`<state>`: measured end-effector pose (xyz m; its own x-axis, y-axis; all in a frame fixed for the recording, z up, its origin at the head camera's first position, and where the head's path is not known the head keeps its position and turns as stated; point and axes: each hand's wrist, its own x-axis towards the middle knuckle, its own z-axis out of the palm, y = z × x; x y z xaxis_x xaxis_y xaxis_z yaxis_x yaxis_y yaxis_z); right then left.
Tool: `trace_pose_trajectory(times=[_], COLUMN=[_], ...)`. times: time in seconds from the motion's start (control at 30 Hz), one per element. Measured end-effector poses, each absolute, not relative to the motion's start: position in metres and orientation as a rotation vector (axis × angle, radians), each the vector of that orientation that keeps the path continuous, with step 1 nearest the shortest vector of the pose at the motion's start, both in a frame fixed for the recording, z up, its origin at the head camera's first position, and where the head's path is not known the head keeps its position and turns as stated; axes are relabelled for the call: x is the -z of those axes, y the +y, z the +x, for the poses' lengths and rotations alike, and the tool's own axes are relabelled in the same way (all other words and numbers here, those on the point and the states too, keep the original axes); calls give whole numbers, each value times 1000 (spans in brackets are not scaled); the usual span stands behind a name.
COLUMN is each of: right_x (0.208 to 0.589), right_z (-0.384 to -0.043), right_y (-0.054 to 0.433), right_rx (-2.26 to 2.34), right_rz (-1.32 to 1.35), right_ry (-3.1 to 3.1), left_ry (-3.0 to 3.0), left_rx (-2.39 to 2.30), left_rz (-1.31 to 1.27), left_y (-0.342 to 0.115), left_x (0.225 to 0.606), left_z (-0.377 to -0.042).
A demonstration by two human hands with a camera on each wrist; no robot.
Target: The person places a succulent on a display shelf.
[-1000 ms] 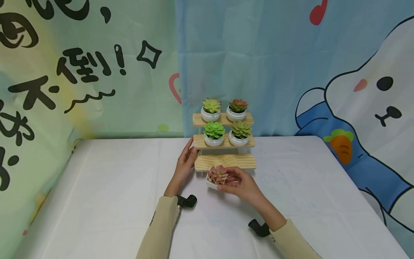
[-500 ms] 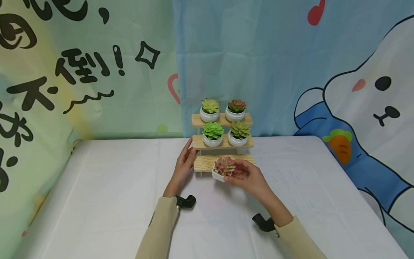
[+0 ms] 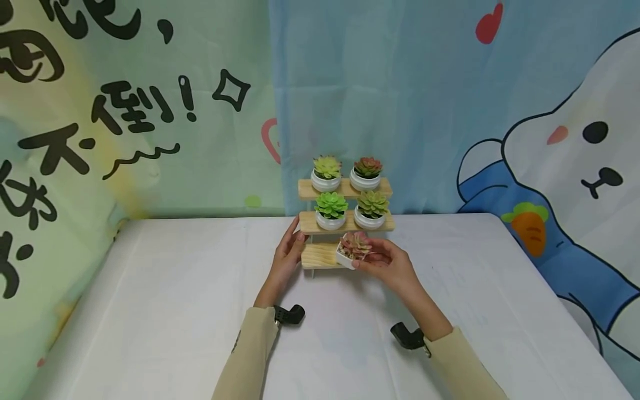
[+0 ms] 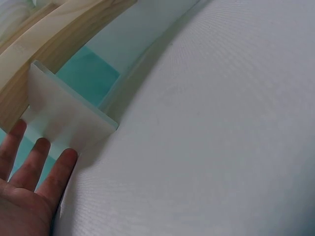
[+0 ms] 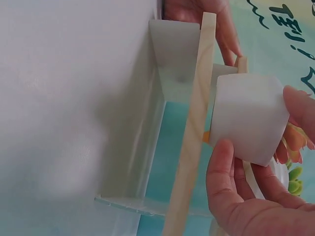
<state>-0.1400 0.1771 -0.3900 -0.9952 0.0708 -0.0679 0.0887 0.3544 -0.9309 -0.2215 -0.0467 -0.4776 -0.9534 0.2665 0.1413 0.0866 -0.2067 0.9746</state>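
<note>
A tiered stand with wooden shelves [image 3: 318, 256] stands toward the back of the table. My right hand [image 3: 392, 268] pinches the white angular pot [image 5: 250, 117] of a pink succulent [image 3: 355, 245] between thumb and fingers. That pot is over the right part of the lowest shelf; whether it touches the wood I cannot tell. My left hand [image 3: 286, 260] is at the stand's left side. In the left wrist view its fingers [image 4: 56, 174] extend straight against the pale side panel [image 4: 69, 110].
A lime succulent [image 3: 327, 166] and a reddish one [image 3: 367, 167] stand on the top shelf. On the middle shelf are a bright green succulent [image 3: 331, 205] and an olive-green one [image 3: 372, 204]. A white cloth covers the table [image 3: 175, 311], with printed curtains [image 3: 425, 111] behind.
My right hand has carried the pink succulent from in front of the stand back and to the right, over the lowest shelf. The left hand stays at the stand's side.
</note>
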Motion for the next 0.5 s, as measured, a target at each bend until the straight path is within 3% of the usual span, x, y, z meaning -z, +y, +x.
trace_pose_trajectory(times=[0.5], right_x=[393], right_z=[-148], right_y=[176], right_rx=[1813], right_rz=[178], right_ry=[2542], left_ry=[1915], left_rx=[-2306], left_rz=[436], left_y=[-47], left_x=[478], left_z=[-221])
